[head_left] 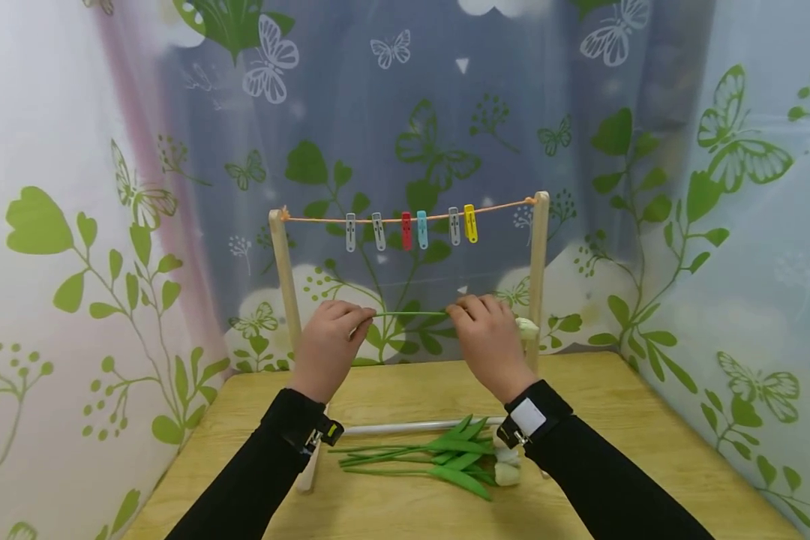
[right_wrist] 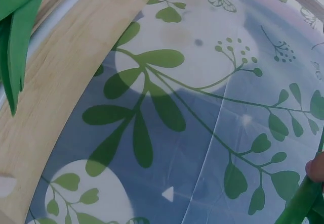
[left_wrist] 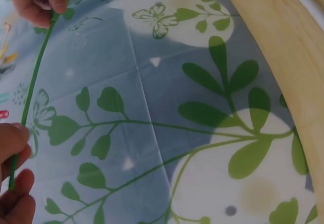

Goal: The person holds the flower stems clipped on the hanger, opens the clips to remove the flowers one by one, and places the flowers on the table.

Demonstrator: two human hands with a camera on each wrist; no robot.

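Note:
An artificial tulip with a pale head [head_left: 526, 328] is held sideways in the air between both hands, under a line of clothespins. My left hand [head_left: 327, 345] pinches the far end of its thin green stem [head_left: 412, 313]. My right hand [head_left: 489, 341] grips the stem nearer the flower, hiding part of it. The left wrist view has the stem [left_wrist: 35, 75] running from the left fingers [left_wrist: 12, 140] up to the right fingers. At the right edge of the right wrist view, a fingertip [right_wrist: 316, 167] presses by a green leaf [right_wrist: 298, 204].
Several white tulips [head_left: 445, 457] lie on the wooden table [head_left: 580, 420] by a white bar [head_left: 398, 428]. Two wooden posts [head_left: 538, 255] carry an orange string [head_left: 317, 220] with grey, red [head_left: 406, 230], blue and yellow clothespins [head_left: 470, 223]. A patterned curtain [head_left: 351, 112] hangs behind.

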